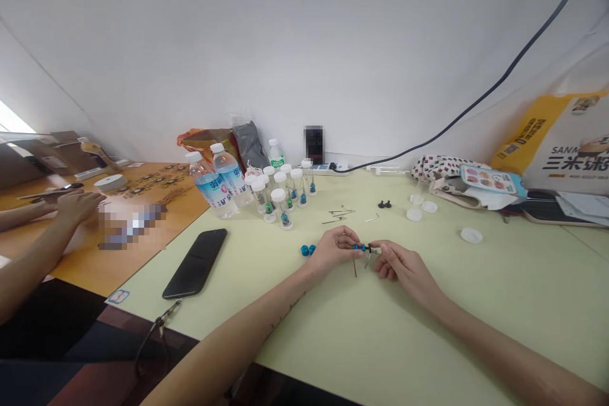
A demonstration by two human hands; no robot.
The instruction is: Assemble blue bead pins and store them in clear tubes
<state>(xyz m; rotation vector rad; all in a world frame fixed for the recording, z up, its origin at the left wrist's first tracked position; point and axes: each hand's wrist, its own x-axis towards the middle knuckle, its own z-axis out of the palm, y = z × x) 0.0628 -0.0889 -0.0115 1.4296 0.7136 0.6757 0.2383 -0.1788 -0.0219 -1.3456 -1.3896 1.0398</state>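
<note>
My left hand (pixel 339 246) is closed, its fingertips pinching a small blue-and-black part (pixel 362 248) just above the table. My right hand (pixel 399 261) is closed too, thumb and forefinger pinched at the black end of that part. A thin dark rod (pixel 355 268) points down below the left fingers, and a short silvery wire hangs between the hands. The fingers hide how these join. Beside my left wrist lie small blue round pieces (pixel 305 250). Beyond the hands are loose thin metal rods (pixel 339 213), a bent wire (pixel 373 218) and small black pieces (pixel 384 204).
Several clear tubes with white caps (pixel 279 195) stand left of centre, beside water bottles (pixel 231 174). A black phone (pixel 196 264) lies near the left edge. Loose clear caps (pixel 471 236) lie at right. Another person's hand (pixel 78 206) is over the orange table.
</note>
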